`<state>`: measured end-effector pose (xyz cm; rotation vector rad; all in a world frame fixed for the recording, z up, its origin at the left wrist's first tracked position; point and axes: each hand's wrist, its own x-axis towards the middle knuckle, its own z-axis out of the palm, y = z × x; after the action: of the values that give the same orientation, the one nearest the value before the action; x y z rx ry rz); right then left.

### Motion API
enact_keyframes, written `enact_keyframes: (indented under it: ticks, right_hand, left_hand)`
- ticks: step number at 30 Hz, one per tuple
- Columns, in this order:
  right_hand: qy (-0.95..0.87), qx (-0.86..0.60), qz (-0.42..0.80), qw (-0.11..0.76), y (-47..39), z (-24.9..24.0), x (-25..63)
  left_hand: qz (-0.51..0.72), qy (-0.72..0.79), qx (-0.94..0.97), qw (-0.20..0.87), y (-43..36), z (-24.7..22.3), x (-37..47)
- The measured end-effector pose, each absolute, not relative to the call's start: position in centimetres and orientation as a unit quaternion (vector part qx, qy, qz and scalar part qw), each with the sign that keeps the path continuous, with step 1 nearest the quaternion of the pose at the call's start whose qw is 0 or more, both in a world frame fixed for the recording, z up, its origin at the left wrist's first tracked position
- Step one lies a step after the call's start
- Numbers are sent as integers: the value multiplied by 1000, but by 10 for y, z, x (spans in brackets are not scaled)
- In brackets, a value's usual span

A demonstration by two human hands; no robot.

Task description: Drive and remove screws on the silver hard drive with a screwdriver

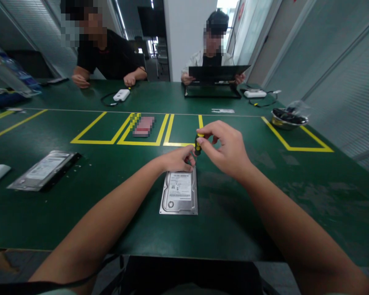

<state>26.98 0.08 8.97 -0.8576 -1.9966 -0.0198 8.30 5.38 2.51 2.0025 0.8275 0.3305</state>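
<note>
A silver hard drive [180, 192] with a white label lies flat on the green table before me. My left hand [180, 159] lies over its far edge, thumb and fingers bent close together by the far right corner. Whether those fingers pinch anything small is hidden. In my right hand [226, 147] is a small black-and-yellow screwdriver [198, 144], its handle gripped between thumb and fingertips. It stands nearly upright, with the thin shaft pointing down at that same corner, right beside my left fingertips.
Another hard drive [44, 170] in a clear bag lies left, with small bits beside it. Yellow tape [141, 143] marks boxes on the table. A bowl of dark items [287, 119] stands right. Across sit two people, one holding a black panel [218, 74]; white devices [121, 95] lie near them.
</note>
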Motion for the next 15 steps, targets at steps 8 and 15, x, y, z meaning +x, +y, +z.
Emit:
enact_keyframes:
  ticks: [8, 15]
  right_hand:
    - [-818, -340, -9, 463, 2, 89, 271]
    - [-821, -338, -16, 461, 2, 89, 270]
  left_hand:
    - [138, 332, 812, 460, 55, 26, 86]
    - [133, 326, 809, 472, 60, 20, 84]
